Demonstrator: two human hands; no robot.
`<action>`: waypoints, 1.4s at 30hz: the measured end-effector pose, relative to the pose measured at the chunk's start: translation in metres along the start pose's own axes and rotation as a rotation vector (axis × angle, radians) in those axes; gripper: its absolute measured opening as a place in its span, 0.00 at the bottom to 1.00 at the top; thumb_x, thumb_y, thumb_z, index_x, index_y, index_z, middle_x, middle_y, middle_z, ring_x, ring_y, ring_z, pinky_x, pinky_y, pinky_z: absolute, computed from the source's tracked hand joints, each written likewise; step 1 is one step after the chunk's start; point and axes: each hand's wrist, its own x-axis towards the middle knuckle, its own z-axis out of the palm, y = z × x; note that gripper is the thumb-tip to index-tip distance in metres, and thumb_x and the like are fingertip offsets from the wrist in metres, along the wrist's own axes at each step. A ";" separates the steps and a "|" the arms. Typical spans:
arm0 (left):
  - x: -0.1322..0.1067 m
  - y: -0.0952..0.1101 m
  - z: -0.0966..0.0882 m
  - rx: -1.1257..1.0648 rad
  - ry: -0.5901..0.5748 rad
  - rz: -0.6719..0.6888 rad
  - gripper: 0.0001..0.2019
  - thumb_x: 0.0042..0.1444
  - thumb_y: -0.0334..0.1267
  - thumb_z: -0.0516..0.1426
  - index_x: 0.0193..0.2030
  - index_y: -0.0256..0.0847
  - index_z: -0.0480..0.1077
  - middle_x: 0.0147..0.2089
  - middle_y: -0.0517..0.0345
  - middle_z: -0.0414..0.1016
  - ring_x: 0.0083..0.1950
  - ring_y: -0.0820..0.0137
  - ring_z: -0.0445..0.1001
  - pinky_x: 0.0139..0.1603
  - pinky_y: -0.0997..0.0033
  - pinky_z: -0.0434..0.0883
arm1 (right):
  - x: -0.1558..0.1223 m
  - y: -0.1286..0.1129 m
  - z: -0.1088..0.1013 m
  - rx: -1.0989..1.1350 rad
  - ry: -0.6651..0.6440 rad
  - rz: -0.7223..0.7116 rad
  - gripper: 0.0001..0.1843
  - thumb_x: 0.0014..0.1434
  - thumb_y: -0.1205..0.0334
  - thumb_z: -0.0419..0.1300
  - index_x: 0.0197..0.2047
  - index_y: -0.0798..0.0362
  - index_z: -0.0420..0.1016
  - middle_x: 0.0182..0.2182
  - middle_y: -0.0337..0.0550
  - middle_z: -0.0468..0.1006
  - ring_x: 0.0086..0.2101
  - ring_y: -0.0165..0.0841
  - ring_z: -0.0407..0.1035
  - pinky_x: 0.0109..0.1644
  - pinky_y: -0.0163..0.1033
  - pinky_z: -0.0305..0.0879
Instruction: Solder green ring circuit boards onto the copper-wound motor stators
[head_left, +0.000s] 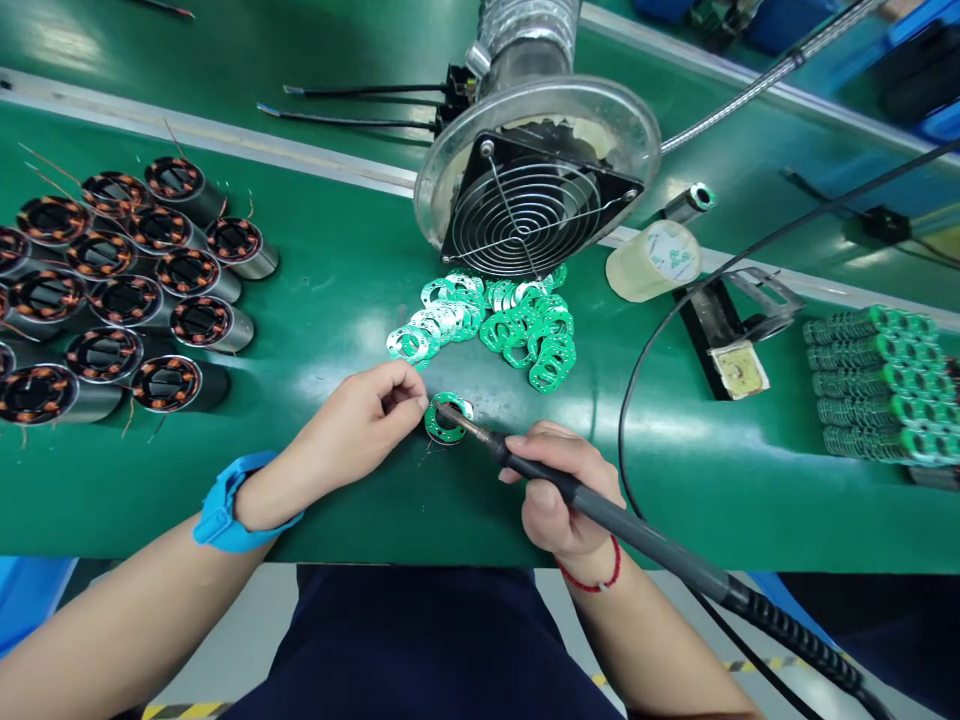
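My right hand (562,485) grips a soldering iron (637,527) by its dark handle, cord end toward me. Its tip reaches over a green ring-shaped circuit board (433,424) in front of me. Thin wires stick out at the near side of that board; what it rests on is mostly hidden. Thumb and forefinger of my left hand (367,420) are pinched together at the board's left edge, and anything between them is too small to make out. Just beyond lies a loose pile of similar green ring boards (551,360).
A fume extractor fan (521,215) hangs low beyond the pile. Wound motor stators (202,322) crowd the left side. At right are a tape roll (652,262), an iron stand (709,335) with a sponge (739,372), stacked ring boards (877,385) and a black cable (637,375).
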 end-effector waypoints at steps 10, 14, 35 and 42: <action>-0.002 -0.002 0.001 0.048 0.016 0.018 0.06 0.59 0.39 0.52 0.32 0.42 0.66 0.27 0.63 0.67 0.30 0.71 0.65 0.30 0.72 0.62 | 0.003 0.000 0.000 -0.018 -0.034 -0.046 0.12 0.70 0.54 0.52 0.46 0.50 0.74 0.19 0.34 0.75 0.17 0.30 0.70 0.23 0.37 0.68; -0.003 0.003 0.001 0.099 0.024 0.035 0.06 0.57 0.37 0.51 0.31 0.42 0.65 0.26 0.64 0.66 0.27 0.72 0.63 0.29 0.72 0.60 | -0.001 0.004 0.005 0.030 -0.002 0.047 0.16 0.71 0.56 0.53 0.60 0.46 0.69 0.33 0.40 0.85 0.28 0.33 0.79 0.34 0.41 0.76; -0.005 0.002 -0.003 0.265 -0.028 0.261 0.07 0.58 0.34 0.50 0.31 0.42 0.66 0.31 0.61 0.69 0.30 0.71 0.65 0.31 0.70 0.61 | -0.001 0.024 0.018 -0.292 -0.321 0.071 0.26 0.65 0.59 0.60 0.64 0.50 0.61 0.45 0.51 0.74 0.41 0.41 0.72 0.45 0.48 0.75; 0.000 0.006 0.007 0.036 0.024 0.195 0.05 0.55 0.38 0.55 0.31 0.41 0.69 0.28 0.62 0.70 0.28 0.72 0.65 0.29 0.73 0.64 | 0.003 0.020 0.021 -0.312 -0.306 -0.060 0.27 0.66 0.55 0.59 0.65 0.48 0.60 0.49 0.53 0.77 0.47 0.45 0.73 0.49 0.52 0.72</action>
